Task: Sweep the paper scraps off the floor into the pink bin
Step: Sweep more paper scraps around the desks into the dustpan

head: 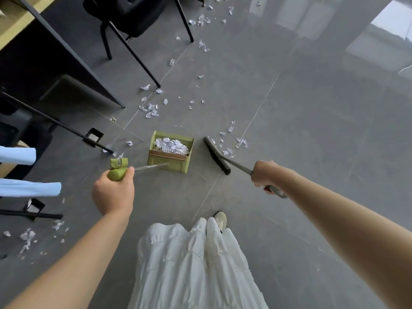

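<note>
Mid-sweep on grey floor: left hand wrapped round green dustpan handle, right hand clenched on broom shaft. Dustpan standing on floor, already loaded with scraps; broom head down just right of it. Loose paper lying beside the bristles, more scattered toward chair legs and near left edge of floor. No pink bin in sight. Collection step apparently under way; next move likely calls for drawing nearby paper leftward into dustpan mouth, pan held steady.
</note>
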`<state>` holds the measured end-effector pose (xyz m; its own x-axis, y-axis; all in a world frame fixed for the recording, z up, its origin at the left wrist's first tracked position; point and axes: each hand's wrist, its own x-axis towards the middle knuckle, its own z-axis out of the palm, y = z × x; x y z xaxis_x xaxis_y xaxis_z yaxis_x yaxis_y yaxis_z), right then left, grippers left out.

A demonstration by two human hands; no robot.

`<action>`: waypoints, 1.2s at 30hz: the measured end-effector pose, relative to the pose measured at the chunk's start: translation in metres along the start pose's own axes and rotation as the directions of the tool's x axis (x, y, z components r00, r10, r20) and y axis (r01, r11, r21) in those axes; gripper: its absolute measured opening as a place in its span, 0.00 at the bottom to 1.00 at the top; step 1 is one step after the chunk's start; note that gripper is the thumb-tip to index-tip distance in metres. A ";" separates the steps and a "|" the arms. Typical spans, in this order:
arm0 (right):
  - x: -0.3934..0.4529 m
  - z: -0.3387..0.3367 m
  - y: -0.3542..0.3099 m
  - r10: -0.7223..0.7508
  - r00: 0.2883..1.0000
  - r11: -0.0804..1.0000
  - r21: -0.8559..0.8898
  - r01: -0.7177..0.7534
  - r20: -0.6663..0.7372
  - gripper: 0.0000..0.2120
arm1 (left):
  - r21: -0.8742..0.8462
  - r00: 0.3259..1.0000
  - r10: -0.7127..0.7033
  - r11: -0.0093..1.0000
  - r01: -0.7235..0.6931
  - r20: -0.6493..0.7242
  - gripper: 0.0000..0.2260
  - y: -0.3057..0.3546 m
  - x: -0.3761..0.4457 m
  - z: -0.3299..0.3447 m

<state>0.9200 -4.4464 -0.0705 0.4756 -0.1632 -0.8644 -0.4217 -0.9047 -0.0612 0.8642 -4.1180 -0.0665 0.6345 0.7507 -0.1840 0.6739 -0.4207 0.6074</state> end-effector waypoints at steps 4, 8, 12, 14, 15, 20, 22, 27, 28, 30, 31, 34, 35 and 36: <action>-0.001 -0.012 0.011 -0.058 0.998 0.989 -0.138 0.054 -0.026 0.15 | 0.009 1.000 0.007 1.000 -0.007 0.002 0.17 0.014 0.000 0.011; -0.005 -0.024 0.031 -0.026 0.999 0.989 -0.144 0.030 0.028 0.16 | 0.025 1.000 0.024 0.999 -0.024 0.014 0.15 0.031 0.000 0.023; -0.003 -0.037 0.041 0.023 0.995 0.991 -0.133 -0.011 0.092 0.16 | 0.027 0.999 0.034 0.999 -0.035 0.037 0.15 0.048 0.002 0.034; 0.003 -0.045 0.042 0.021 0.997 0.990 -0.140 -0.010 0.077 0.16 | 0.032 0.999 0.034 0.999 -0.036 0.042 0.14 0.055 0.002 0.037; 0.005 -0.049 0.041 0.016 0.998 0.987 -0.161 -0.008 0.052 0.16 | 0.038 0.998 0.037 0.999 -0.039 0.044 0.14 0.058 0.002 0.039; 0.026 -0.059 0.038 -0.063 0.993 0.954 -0.297 0.031 -0.098 0.18 | 0.018 0.998 0.043 0.999 -0.044 0.055 0.14 0.068 0.004 0.048; 0.034 -0.063 0.038 -0.081 0.988 0.953 -0.301 0.038 -0.129 0.18 | 0.022 0.997 0.048 0.999 -0.049 0.060 0.14 0.071 0.005 0.051; 0.037 -0.078 0.033 -0.090 0.986 0.963 -0.265 0.050 -0.143 0.18 | 0.038 0.995 0.076 0.996 -0.079 0.061 0.14 0.080 0.006 0.059; 0.037 -0.081 0.033 -0.086 0.987 0.968 -0.247 0.050 -0.136 0.18 | 0.039 0.995 0.077 0.996 -0.079 0.060 0.14 0.082 0.006 0.061; 0.037 -0.087 0.035 -0.054 0.991 0.986 -0.160 0.034 -0.121 0.15 | 0.046 0.995 0.079 0.996 -0.082 0.060 0.14 0.086 0.006 0.065; 0.037 -0.090 0.034 -0.031 0.994 0.995 -0.094 0.021 -0.109 0.14 | 0.049 0.995 0.079 0.995 -0.083 0.064 0.14 0.088 0.007 0.066; 0.037 -0.101 0.032 0.029 0.997 0.997 0.072 -0.024 -0.075 0.10 | 0.052 0.991 0.104 0.993 -0.108 0.081 0.13 0.098 0.011 0.072; 0.037 -0.103 0.031 0.049 0.996 0.993 0.112 -0.041 -0.068 0.08 | 0.054 0.989 0.114 0.991 -0.119 0.094 0.13 0.101 0.013 0.074; 0.037 -0.107 0.030 0.070 0.996 0.987 0.147 -0.060 -0.062 0.07 | 0.056 0.987 0.123 0.990 -0.129 0.108 0.13 0.105 0.016 0.076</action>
<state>1.0072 -4.5220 -0.0509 0.4917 -0.2501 -0.8341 -0.5585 -0.8255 -0.0816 0.9735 -4.1890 -0.0647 0.7496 0.6339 -0.1904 0.6063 -0.5424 0.5816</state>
